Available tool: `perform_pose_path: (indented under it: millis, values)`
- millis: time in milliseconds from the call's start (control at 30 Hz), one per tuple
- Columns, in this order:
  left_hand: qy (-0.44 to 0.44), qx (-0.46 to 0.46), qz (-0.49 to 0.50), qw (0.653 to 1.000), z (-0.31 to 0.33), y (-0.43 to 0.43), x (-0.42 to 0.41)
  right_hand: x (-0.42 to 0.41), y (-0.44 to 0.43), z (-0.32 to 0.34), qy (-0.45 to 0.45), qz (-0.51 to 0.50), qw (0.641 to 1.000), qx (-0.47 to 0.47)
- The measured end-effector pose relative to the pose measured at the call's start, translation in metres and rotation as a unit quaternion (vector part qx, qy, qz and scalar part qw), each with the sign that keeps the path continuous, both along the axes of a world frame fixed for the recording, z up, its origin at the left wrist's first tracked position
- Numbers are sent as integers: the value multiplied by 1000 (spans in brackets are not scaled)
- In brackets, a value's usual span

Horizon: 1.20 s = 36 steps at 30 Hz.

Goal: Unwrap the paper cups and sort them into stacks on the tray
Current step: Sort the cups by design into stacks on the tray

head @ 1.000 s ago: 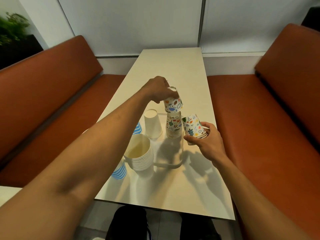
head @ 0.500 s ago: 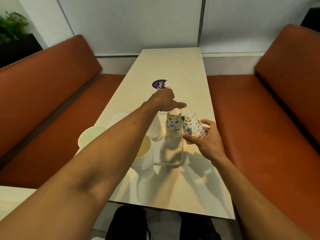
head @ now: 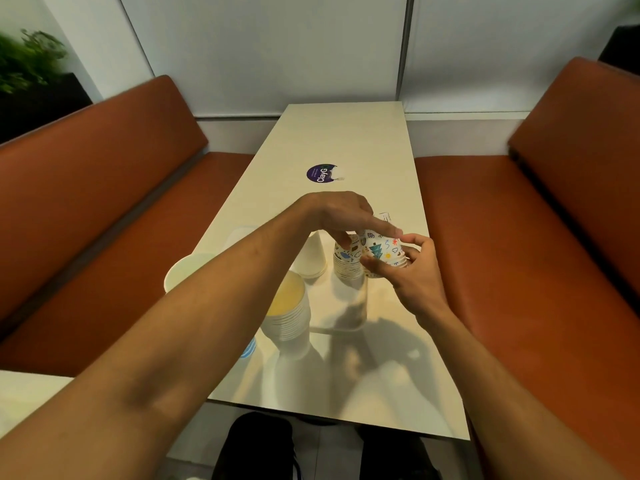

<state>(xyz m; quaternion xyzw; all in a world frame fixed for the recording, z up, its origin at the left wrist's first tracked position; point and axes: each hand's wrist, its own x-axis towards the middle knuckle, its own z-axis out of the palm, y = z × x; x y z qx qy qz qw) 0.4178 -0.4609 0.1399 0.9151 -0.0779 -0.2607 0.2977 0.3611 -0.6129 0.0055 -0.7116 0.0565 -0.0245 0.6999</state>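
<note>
My right hand [head: 415,275] grips a tilted bunch of nested patterned cups [head: 382,252] just right of the tray. My left hand [head: 336,214] reaches across, and its thumb and forefinger pinch the end cup of that bunch. Beside it, an upside-down stack of patterned cups [head: 348,270] stands on the pale tray [head: 341,329]. Upside-down plain white cups [head: 313,254] stand to its left. Nearer to me sits an upright stack of white cups [head: 289,306] with a yellowish inside. My left forearm hides most of a blue-striped cup [head: 250,349].
An open white cup [head: 181,271] sits at the table's left edge. A purple round sticker [head: 322,173] lies farther up the cream table [head: 346,133]. Orange-brown benches [head: 519,271] flank the table on both sides, and a wall closes the far end.
My left hand set a patterned cup on the upside-down stack, then came across to the bunch in my right hand. My right hand lifted the bunch slightly toward it.
</note>
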Motion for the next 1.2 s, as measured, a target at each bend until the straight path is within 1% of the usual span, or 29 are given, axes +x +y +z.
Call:
perform_pose_path:
  millis: [133, 233, 467, 767, 967, 1033, 1100, 1167, 1200]
  values:
    - [28, -65, 24, 997, -10, 3, 4, 0, -2, 7, -5, 62, 998, 25]
    - [24, -72, 33, 997, -8, 6, 8, -2, -7, 10, 1, 97, 995, 31]
    - [-3, -70, 36, 997, -5, 6, 6, -5, -3, 11, -8, 47, 998, 31]
    - [-26, -64, 42, 997, -4, 9, 8, -5, -1, 7, -25, 35, 999, 18]
    - [-45, -86, 80, 992, -4, 17, 17, -4, -3, -1, -27, 18, 999, -1]
    - [-62, -99, 96, 988, 1, 22, 22, -4, -6, -6, -24, 14, 1000, -3]
    - [-112, -104, 129, 980, 8, 28, 28, -4, -10, -11, -20, 1, 1000, -9]
    - [-164, -90, 158, 970, 12, 35, 36, -4, -15, -17, -12, -30, 999, -12]
    - [-176, -76, 163, 968, 12, 36, 39, -3, -18, -20, -9, -49, 999, -16]
